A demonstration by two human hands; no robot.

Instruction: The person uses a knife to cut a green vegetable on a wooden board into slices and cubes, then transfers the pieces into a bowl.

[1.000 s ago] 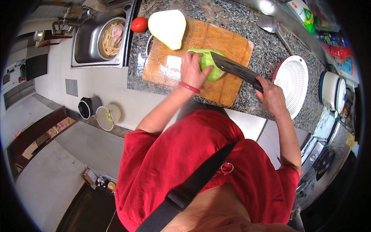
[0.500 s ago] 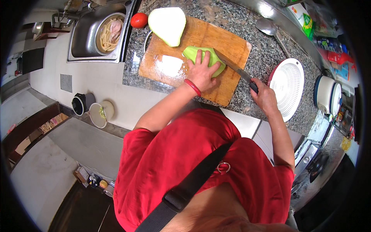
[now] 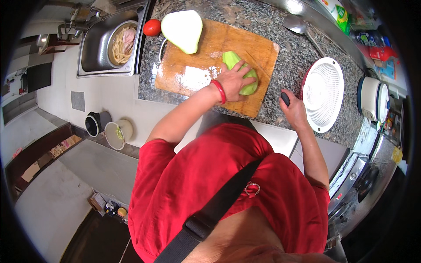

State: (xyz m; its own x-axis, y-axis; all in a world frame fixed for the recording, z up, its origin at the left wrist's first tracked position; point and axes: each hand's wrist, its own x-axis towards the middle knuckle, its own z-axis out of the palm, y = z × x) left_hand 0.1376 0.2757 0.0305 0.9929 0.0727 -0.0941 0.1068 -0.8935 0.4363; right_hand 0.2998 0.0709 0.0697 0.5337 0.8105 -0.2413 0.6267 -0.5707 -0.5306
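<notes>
A pale green gourd piece (image 3: 231,57) lies on the wooden cutting board (image 3: 210,39). Over its near part my left hand (image 3: 235,81) is spread, fingers wrapped across the top and gripping it. My right hand (image 3: 294,111) is closed round the black handle of a knife (image 3: 285,99), just off the board's right edge. The knife's blade can hardly be made out here. Another, larger gourd piece (image 3: 182,31) rests at the board's far left corner, its white cut face up. Beside that piece, on the counter, sits a red tomato (image 3: 152,27).
Right of the board stands a white slotted basket (image 3: 323,94). A metal ladle or spatula (image 3: 295,24) lies behind it. At left, the sink (image 3: 94,52) holds a metal bowl (image 3: 113,46) with pale strips and pinkish meat. A white cooker (image 3: 369,98) stands far right.
The gourd piece under my left hand has turned and shifted right and nearer. My right hand has drawn the knife back from it, and the blade no longer shows against the board.
</notes>
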